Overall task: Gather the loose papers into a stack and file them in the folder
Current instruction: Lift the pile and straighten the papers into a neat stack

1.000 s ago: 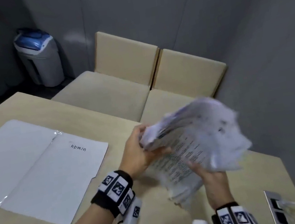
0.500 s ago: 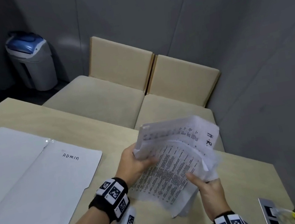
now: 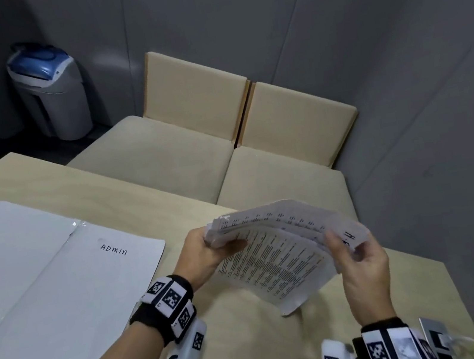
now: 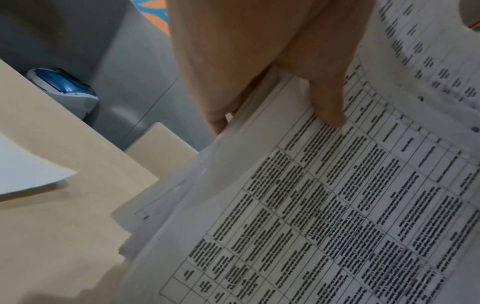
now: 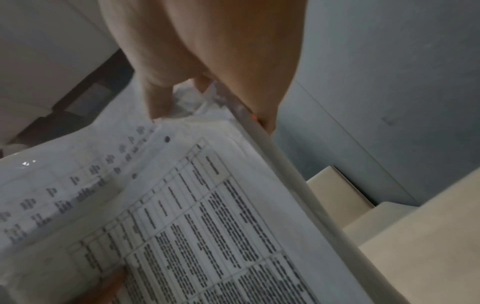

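Since half a second ago the right hand (image 3: 363, 264) has climbed the papers (image 3: 279, 253); both hands' fingers grip opposite ends, left hand (image 3: 201, 255) nearer the open folder (image 3: 59, 287) leftward on the worktop (image 3: 251, 349).

Left hand (image 3: 204, 255) raised above table height, thumb on top, fingers curled underneath, clamped on papers (image 3: 276, 254) at their 9 o'clock edge. Right hand (image 3: 361, 265) at 3 o'clock, thumb (image 3: 333, 249) upright, pinched the opposite edge. Both forearms bare, marker bands on wrists.
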